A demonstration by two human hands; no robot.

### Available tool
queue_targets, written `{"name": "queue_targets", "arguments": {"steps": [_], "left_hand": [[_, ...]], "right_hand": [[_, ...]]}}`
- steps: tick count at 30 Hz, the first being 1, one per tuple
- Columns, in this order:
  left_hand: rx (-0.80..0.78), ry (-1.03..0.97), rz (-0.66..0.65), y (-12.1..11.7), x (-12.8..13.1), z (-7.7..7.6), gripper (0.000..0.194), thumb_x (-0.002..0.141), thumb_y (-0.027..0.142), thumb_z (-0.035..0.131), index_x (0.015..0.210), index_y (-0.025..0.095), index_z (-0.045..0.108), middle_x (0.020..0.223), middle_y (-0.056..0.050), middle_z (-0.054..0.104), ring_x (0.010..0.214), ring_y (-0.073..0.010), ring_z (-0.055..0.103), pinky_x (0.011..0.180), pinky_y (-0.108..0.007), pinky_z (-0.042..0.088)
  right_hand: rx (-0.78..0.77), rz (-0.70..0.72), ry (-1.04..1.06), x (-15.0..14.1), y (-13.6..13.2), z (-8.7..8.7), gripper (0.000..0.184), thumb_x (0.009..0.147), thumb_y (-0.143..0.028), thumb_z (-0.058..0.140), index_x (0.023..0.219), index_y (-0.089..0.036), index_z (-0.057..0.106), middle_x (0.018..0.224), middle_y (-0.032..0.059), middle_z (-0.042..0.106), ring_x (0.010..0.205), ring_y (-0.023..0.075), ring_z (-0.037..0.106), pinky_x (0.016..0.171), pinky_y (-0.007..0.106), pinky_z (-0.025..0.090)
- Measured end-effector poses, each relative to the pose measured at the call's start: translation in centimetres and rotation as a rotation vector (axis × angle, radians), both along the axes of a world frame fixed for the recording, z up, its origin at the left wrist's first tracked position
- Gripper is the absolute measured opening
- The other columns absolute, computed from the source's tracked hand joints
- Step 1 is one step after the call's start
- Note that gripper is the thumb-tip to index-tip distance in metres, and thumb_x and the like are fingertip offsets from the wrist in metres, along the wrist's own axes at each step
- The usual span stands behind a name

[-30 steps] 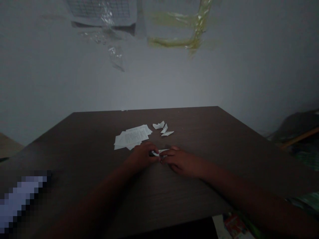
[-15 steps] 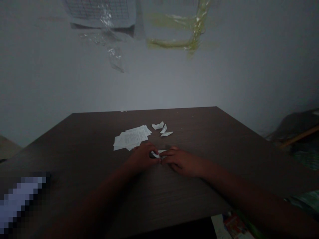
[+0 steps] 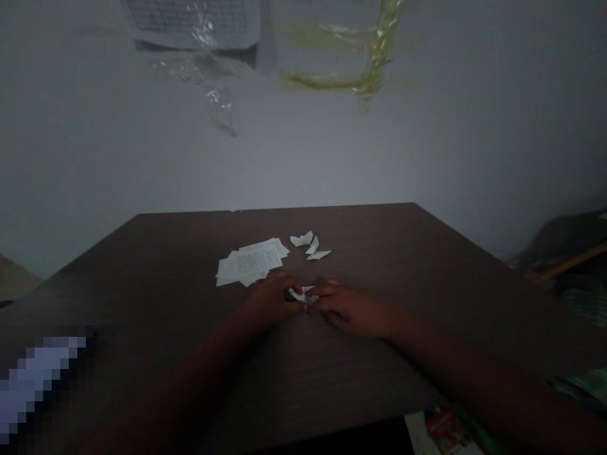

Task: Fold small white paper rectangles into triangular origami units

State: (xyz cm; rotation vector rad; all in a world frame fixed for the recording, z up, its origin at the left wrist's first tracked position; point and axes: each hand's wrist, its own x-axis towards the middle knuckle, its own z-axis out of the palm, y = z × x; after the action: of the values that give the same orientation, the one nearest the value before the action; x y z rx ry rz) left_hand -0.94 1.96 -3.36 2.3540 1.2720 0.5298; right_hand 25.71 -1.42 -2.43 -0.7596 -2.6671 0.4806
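Observation:
A small white folded paper piece (image 3: 301,294) lies on the dark wooden table (image 3: 427,284) between my two hands. My left hand (image 3: 270,297) pinches its left end with closed fingers. My right hand (image 3: 348,308) presses and pinches its right end, fingers together. Just beyond my left hand lies a loose pile of small printed paper slips (image 3: 251,260). Three small folded white paper pieces (image 3: 311,245) sit behind my hands, slightly to the right.
A pale wall rises behind the table, with a gridded sheet (image 3: 190,22) and yellowish tape remains (image 3: 341,57) stuck on it. A blurred-out patch (image 3: 38,379) covers the near left. Clutter lies off the table's right edge (image 3: 569,265) and below its front (image 3: 441,430).
My fingers have shifted slightly on the small paper piece, which now looks more bunched between my fingertips. Both hands stay in the same place.

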Motion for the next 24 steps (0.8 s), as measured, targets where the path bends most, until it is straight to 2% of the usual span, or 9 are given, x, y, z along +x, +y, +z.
{"name": "queue_targets", "arguments": {"steps": [5, 12, 16, 19, 24], "left_hand": [[-0.031, 0.015, 0.001, -0.3, 0.1, 0.5, 0.018, 0.090, 0.030, 0.094, 0.103, 0.023, 0.084, 0.123, -0.007, 0.081, 0.122, -0.0323, 0.075, 0.108, -0.046, 0.059], [-0.056, 0.012, 0.020, 0.1, 0.0, 0.6, 0.019, 0.087, 0.031, 0.094, 0.101, 0.025, 0.083, 0.119, -0.006, 0.081, 0.111, -0.0301, 0.077, 0.104, -0.045, 0.061], [-0.085, -0.009, 0.017, 0.1, 0.0, 0.5, 0.012, 0.091, 0.030, 0.086, 0.101, 0.024, 0.083, 0.117, -0.006, 0.080, 0.113, -0.0304, 0.076, 0.104, -0.044, 0.060], [-0.123, -0.034, 0.039, 0.3, -0.1, 0.5, 0.012, 0.089, 0.028, 0.083, 0.101, 0.024, 0.083, 0.113, -0.005, 0.080, 0.107, -0.0287, 0.076, 0.102, -0.043, 0.061], [-0.153, -0.065, 0.068, 1.3, -0.7, 0.4, 0.008, 0.088, 0.021, 0.073, 0.091, 0.022, 0.080, 0.100, -0.006, 0.080, 0.098, -0.0282, 0.077, 0.096, -0.043, 0.062]], "right_hand": [[-0.009, 0.018, 0.004, -0.1, -0.1, 0.1, 0.040, 0.103, 0.001, 0.062, 0.130, -0.021, 0.083, 0.147, 0.0124, 0.082, 0.140, 0.0270, 0.072, 0.127, 0.053, 0.052], [0.015, 0.016, -0.035, -0.2, -0.2, 0.3, 0.038, 0.104, -0.001, 0.063, 0.131, -0.020, 0.083, 0.145, 0.0133, 0.082, 0.136, 0.0278, 0.073, 0.125, 0.053, 0.053], [0.023, 0.018, -0.018, -0.1, -0.1, 0.1, 0.036, 0.105, 0.000, 0.063, 0.127, -0.021, 0.083, 0.143, 0.0113, 0.083, 0.135, 0.0272, 0.072, 0.125, 0.051, 0.053], [0.024, 0.008, -0.012, -0.1, 0.0, -0.1, 0.037, 0.104, 0.000, 0.064, 0.125, -0.024, 0.083, 0.141, 0.0097, 0.084, 0.135, 0.0268, 0.072, 0.125, 0.052, 0.054], [0.030, 0.013, -0.014, -0.2, 0.0, 0.0, 0.035, 0.102, 0.001, 0.065, 0.125, -0.019, 0.083, 0.150, 0.0147, 0.080, 0.139, 0.0290, 0.073, 0.127, 0.053, 0.054]]}}
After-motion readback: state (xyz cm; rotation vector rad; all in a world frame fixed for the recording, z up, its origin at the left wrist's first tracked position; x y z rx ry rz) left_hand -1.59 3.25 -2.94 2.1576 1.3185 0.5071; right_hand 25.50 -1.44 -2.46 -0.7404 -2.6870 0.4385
